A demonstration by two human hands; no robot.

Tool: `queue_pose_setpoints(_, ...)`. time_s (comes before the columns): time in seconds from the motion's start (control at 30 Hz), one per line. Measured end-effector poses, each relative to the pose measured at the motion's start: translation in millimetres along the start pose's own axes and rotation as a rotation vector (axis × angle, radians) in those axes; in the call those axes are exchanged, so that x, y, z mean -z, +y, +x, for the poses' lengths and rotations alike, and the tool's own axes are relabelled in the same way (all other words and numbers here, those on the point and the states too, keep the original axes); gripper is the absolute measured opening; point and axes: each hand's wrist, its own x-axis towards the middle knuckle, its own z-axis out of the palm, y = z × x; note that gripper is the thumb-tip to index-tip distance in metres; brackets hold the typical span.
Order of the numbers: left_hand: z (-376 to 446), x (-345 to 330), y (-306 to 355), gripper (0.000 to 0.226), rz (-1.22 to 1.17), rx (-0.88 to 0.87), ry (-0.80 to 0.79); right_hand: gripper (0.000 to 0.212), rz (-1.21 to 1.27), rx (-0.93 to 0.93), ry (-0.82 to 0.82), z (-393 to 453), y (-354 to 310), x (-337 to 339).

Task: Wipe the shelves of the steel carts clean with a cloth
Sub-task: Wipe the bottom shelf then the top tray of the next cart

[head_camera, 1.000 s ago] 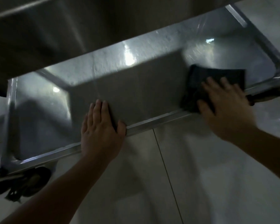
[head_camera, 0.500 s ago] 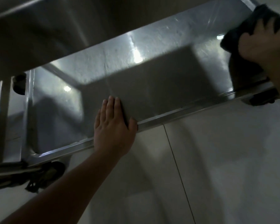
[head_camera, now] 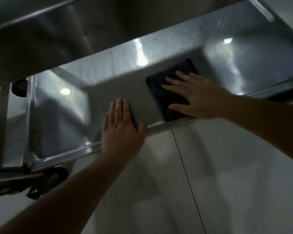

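Dark cloth (head_camera: pixel 172 88) lay flat on lower shelf (head_camera: pixel 108 92), near edge, pressed under right hand (head_camera: pixel 196 97), fingers straight and spread. Judged soft, light; best pressed flat. Left hand (head_camera: pixel 123 130) was braced flat on the rim, fingers together.

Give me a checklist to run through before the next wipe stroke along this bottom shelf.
1. Cloth under the wiping hand: ok. The right hand presses flat on the dark cloth.
2. Cloth lying flat on the shelf: ok. It rests on the bottom shelf near the front rim.
3. Cart steadied: ok. The left hand rests over the front rim.
4. Path to the left free: not ok. The left hand lies close beside the cloth.
5. Shelf already clean: cannot tell. Glare and shadow hide any dirt.
6. Caster locked: cannot tell.
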Motion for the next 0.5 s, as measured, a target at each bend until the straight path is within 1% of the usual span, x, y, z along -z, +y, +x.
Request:
queue_pose_setpoints(0.1, 6, 8, -9, 0.078, -0.165, 0.000, -0.042, 0.095, 0.009, -0.196, 0.031, -13, 52, 11)
queue_pose_setpoints(0.17, 8, 18, -28, 0.070, -0.259, 0.001, -0.004, 0.094, 0.038, -0.392, 0.076, -5, 75, 20)
queue_pose_setpoints(0.2, 8, 22, -42, 0.067, -0.241, 0.009, 0.038, 0.092, 0.063, -0.489, 0.092, 4, 81, 22)
queue_pose_setpoints(0.27, 3, 25, -66, 0.061, -0.178, 0.084, 0.090, 0.088, 0.143, -0.672, 0.112, 32, 74, 25)
queue_pose_setpoints(0.33, -1, 20, -75, 0.062, -0.124, 0.149, 0.097, 0.087, 0.201, -0.788, 0.118, 68, 50, 28)
queue_pose_setpoints(0.4, -6, 13, -71, 0.069, -0.071, 0.152, 0.129, 0.087, 0.216, -0.754, 0.117, 103, 19, 29)
queue_pose_setpoints(0.43, -6, 10, -68, 0.071, -0.062, 0.150, 0.148, 0.086, 0.215, -0.697, 0.117, 118, 2, 31)
queue_pose_setpoints(0.5, -6, 7, -66, 0.072, -0.046, 0.148, 0.170, 0.084, 0.182, -0.522, 0.109, 142, -36, 31)
